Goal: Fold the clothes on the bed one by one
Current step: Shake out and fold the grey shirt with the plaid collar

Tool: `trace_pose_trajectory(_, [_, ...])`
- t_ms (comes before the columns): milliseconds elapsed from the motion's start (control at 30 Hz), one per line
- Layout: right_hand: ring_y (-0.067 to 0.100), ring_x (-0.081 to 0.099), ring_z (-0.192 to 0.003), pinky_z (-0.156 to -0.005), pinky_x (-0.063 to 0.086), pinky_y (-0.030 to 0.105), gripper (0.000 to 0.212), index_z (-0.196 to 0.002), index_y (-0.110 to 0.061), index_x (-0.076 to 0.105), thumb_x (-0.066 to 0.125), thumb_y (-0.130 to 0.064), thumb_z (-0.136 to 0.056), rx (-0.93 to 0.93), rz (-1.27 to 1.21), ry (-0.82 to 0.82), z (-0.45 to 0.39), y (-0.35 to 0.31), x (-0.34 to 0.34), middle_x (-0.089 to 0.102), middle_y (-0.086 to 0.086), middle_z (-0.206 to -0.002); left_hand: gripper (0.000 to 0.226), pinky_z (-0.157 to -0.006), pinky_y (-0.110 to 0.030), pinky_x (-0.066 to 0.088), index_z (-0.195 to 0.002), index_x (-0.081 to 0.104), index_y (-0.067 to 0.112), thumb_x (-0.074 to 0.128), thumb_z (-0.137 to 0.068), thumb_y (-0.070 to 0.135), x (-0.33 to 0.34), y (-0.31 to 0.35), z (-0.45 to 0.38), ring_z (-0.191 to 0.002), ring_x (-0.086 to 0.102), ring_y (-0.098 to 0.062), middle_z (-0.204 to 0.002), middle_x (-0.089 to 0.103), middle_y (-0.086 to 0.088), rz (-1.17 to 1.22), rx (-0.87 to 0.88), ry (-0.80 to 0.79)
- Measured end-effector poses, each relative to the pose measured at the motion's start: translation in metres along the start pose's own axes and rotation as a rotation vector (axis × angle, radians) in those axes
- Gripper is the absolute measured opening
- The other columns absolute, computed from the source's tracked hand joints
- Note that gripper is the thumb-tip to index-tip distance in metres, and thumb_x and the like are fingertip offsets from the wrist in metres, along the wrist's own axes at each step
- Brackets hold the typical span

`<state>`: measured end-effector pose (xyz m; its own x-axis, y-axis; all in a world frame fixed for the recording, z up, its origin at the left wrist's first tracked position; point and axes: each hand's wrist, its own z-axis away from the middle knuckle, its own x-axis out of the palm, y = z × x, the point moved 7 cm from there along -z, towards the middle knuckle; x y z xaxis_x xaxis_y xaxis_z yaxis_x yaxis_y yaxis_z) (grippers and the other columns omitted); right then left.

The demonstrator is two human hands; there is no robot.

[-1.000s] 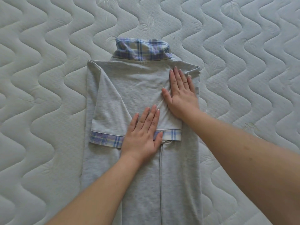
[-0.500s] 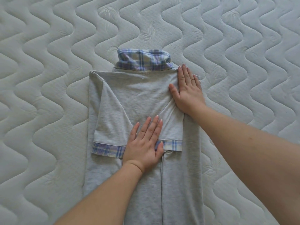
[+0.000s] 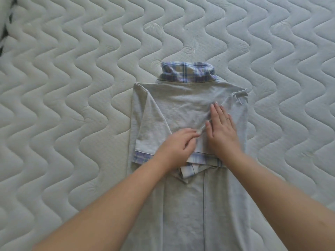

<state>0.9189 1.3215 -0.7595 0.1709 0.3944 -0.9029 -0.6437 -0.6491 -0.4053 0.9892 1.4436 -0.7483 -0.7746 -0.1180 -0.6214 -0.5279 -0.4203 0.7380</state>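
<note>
Pinching the right sleeve [image 3: 203,136] below the collar [image 3: 187,73], the left hand [image 3: 175,148] straightens it; the shirt [image 3: 184,109] is pinned by the flat right hand [image 3: 222,129], fingers straight

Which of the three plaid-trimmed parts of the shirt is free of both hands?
The plaid collar at the shirt's far end; both sleeve cuffs lie by the left hand and right hand.
</note>
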Motion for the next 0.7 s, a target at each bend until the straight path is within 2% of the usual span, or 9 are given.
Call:
trace_pose_trajectory(33, [0.01,0.006,-0.15,-0.12,-0.005,0.025,0.054,-0.156,-0.015,0.017,0.033,-0.024,-0.104,-0.011,-0.004,-0.003,0.001,-0.008,0.003,0.013,-0.002,-0.163,0.035,-0.109,-0.032,0.032,-0.125,0.065,0.007,0.048,-0.096,0.017,-0.028,-0.002,0.0,-0.127,0.053,-0.024,-0.132,0.062,-0.008,-0.064,0.051,0.161])
trace_pose_trajectory(67, [0.01,0.006,-0.15,-0.12,-0.005,0.024,0.054,-0.155,-0.015,0.019,0.034,-0.022,-0.104,-0.038,-0.006,-0.003,0.001,-0.018,0.005,0.015,-0.001,-0.163,0.035,-0.104,-0.036,0.037,-0.119,0.068,0.006,0.05,-0.091,0.015,-0.052,-0.006,0.0,-0.121,0.058,-0.027,-0.124,0.066,-0.009,-0.206,0.082,0.306])
trace_pose_trajectory(133, [0.011,0.008,-0.15,-0.118,-0.007,0.021,0.054,-0.155,-0.014,0.021,0.036,-0.018,-0.103,-0.112,-0.009,0.001,0.004,-0.041,0.008,0.016,0.001,-0.162,0.045,-0.113,-0.041,0.028,-0.133,0.058,0.007,0.047,-0.091,0.018,-0.082,-0.022,-0.006,-0.134,0.047,-0.026,-0.139,0.057,-0.009,-0.497,0.033,0.423])
trace_pose_trajectory(200, [0.012,0.007,-0.15,-0.118,-0.008,0.021,0.055,-0.154,-0.013,0.02,0.037,-0.018,-0.103,-0.168,-0.027,-0.012,0.008,-0.065,0.014,0.016,0.001,-0.162,0.058,-0.121,-0.037,0.004,-0.153,0.03,0.011,0.039,-0.098,0.028,-0.091,-0.046,-0.02,-0.15,0.019,-0.021,-0.161,0.027,-0.005,-0.705,-0.05,0.361])
trace_pose_trajectory(233, [0.012,0.007,-0.15,-0.118,-0.007,0.022,0.055,-0.154,-0.013,0.02,0.037,-0.019,-0.103,-0.188,-0.038,-0.025,0.012,-0.077,0.019,0.016,0.002,-0.162,0.063,-0.121,-0.036,-0.004,-0.156,0.016,0.012,0.033,-0.1,0.034,-0.093,-0.06,-0.026,-0.152,0.007,-0.018,-0.165,0.013,-0.002,-0.748,-0.104,0.331])
trace_pose_trajectory(300, [0.014,0.009,-0.15,-0.12,-0.003,0.027,0.055,-0.155,-0.013,0.021,0.034,-0.025,-0.103,-0.224,-0.031,-0.048,0.021,-0.099,0.032,0.017,0.003,-0.162,0.067,-0.119,-0.033,-0.012,-0.157,-0.001,0.014,0.024,-0.102,0.042,-0.096,-0.084,-0.037,-0.152,-0.005,-0.015,-0.165,-0.004,0.0,-0.77,-0.192,0.287])
trace_pose_trajectory(400, [0.016,0.004,-0.151,-0.122,-0.002,0.032,0.062,-0.156,-0.012,0.013,0.018,-0.039,-0.101,-0.266,0.083,-0.098,0.038,-0.116,0.058,0.01,0.004,-0.163,0.07,-0.119,-0.033,-0.015,-0.156,-0.008,0.016,0.017,-0.1,0.05,-0.086,-0.104,-0.05,-0.151,-0.012,-0.011,-0.165,-0.012,0.002,-0.77,-0.218,0.231])
trace_pose_trajectory(533, [0.011,-0.018,-0.148,-0.12,-0.015,0.033,0.067,-0.154,-0.015,-0.009,0.006,-0.051,-0.1,-0.253,0.233,-0.222,0.047,-0.104,0.092,-0.014,0.001,-0.163,0.074,-0.12,-0.036,-0.015,-0.156,-0.009,0.018,0.005,-0.094,0.056,-0.078,-0.115,-0.059,-0.15,-0.012,-0.012,-0.165,-0.013,0.003,-0.751,-0.212,0.248])
trace_pose_trajectory(700, [0.009,-0.007,-0.149,-0.121,-0.009,0.029,0.065,-0.156,-0.017,0.007,0.013,-0.049,-0.101,-0.271,0.147,-0.117,0.034,-0.1,0.055,0.002,0.0,-0.164,0.072,-0.119,-0.04,-0.016,-0.156,-0.01,0.019,0.005,-0.095,0.054,-0.081,-0.11,-0.06,-0.15,-0.013,-0.013,-0.164,-0.014,0.001,-0.808,-0.222,0.211])
